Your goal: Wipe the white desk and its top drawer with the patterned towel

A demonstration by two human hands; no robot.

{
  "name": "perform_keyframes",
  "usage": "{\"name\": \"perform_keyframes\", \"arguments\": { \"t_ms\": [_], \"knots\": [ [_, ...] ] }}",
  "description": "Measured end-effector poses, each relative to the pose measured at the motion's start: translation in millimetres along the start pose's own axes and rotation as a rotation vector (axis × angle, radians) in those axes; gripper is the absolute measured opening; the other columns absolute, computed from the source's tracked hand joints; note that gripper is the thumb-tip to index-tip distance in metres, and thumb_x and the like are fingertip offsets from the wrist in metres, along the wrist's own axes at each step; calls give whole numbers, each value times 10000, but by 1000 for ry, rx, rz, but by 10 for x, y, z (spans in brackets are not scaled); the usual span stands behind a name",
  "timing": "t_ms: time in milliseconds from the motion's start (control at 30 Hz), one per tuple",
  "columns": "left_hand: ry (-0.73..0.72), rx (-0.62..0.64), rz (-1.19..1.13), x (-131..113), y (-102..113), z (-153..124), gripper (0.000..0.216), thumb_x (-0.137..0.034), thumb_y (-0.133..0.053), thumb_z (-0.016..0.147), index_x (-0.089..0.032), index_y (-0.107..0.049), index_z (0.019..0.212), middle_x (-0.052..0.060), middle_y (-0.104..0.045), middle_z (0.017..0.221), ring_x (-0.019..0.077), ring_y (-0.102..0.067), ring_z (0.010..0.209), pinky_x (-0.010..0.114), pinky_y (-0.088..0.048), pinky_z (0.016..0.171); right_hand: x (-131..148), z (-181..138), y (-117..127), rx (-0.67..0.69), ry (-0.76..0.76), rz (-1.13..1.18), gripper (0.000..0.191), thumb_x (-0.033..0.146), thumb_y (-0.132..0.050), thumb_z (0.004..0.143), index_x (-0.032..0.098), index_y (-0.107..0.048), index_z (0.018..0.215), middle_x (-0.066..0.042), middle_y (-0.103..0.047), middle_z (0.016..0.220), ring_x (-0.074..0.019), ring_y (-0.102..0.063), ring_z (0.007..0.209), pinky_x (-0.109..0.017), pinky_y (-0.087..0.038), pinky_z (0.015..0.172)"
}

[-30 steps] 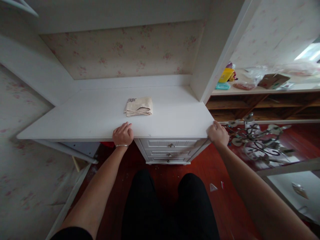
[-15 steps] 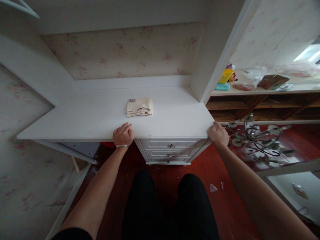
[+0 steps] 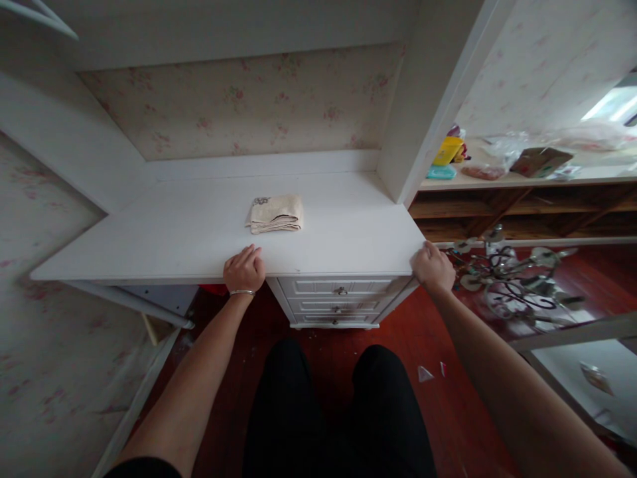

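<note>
A white desk (image 3: pixel 174 232) stands against the flowered wall. My left hand (image 3: pixel 243 269), with a thin bracelet at the wrist, grips the desk's front edge near the middle, fingers curled over the top. My right hand (image 3: pixel 432 267) is closed on the desk's front right corner. A folded cream cloth (image 3: pixel 275 213) lies on the desk top just beyond my left hand, apart from it. Under the right half of the desk sits a white drawer unit (image 3: pixel 338 299) with small metal handles.
A metal chandelier (image 3: pixel 512 279) lies on the red wooden floor to the right. Behind it a wooden shelf (image 3: pixel 522 199) carries a yellow box, a cardboard box and plastic bags. My dark-trousered legs (image 3: pixel 338 411) are at the bottom. A white board (image 3: pixel 582 358) lies at lower right.
Almost nothing differs. The view has shifted very slightly to the left; both hands stay on the desk's edge.
</note>
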State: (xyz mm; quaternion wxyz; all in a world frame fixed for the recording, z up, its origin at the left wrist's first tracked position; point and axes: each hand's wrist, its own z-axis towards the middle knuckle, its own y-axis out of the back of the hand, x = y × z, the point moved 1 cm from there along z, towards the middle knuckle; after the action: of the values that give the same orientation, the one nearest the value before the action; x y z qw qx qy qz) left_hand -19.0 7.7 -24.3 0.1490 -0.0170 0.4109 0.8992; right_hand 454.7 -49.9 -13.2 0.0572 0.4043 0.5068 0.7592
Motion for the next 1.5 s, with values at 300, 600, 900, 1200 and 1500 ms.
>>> {"name": "perform_keyframes", "arguments": {
  "t_ms": [300, 600, 900, 1200, 1500],
  "knots": [
    [9, 0, -8, -10, 5, 0, 367, -237, -409, 898, -220, -668, 1158, 61, -630, 1271, 218, -588, 1156, 380, -353, 963, -48, 39, -41, -35, -35, 91, 495, 383, -406, 860, 259, -588, 1303, -116, -615, 1208, -309, -554, 1084, -459, -389, 950],
    [11, 7, -14, 2, 3, -8, 369, -247, -406, 902, -222, -668, 1161, 62, -630, 1271, 222, -576, 1174, 384, -346, 968, -282, 107, -160, -119, -127, 264, 519, 344, -322, 851, 167, -655, 1208, -127, -683, 1131, -279, -598, 1036, -403, -430, 919],
    [31, 25, -43, 4, -3, -10, 378, -245, -404, 895, -230, -662, 1172, 66, -616, 1291, 222, -564, 1191, 385, -336, 987, -337, 114, -175, -138, -97, 321, 512, 381, -357, 840, 149, -677, 1166, -138, -685, 1123, -280, -590, 1051, -389, -408, 947],
    [23, 14, -33, 10, -4, -13, 382, -250, -400, 895, -236, -659, 1176, 62, -625, 1278, 218, -573, 1180, 386, -353, 975, -349, 114, -190, -128, -88, 311, 529, 397, -340, 842, 152, -654, 1192, -130, -672, 1127, -277, -576, 1036, -398, -402, 943],
    [28, 30, -27, 7, 0, -6, 379, -258, -401, 898, -233, -663, 1169, 62, -622, 1282, 227, -572, 1180, 391, -345, 974, -356, 126, -205, -115, -81, 316, 528, 394, -332, 845, 157, -642, 1201, -136, -663, 1141, -272, -575, 1028, -392, -407, 924]
  ]
}}
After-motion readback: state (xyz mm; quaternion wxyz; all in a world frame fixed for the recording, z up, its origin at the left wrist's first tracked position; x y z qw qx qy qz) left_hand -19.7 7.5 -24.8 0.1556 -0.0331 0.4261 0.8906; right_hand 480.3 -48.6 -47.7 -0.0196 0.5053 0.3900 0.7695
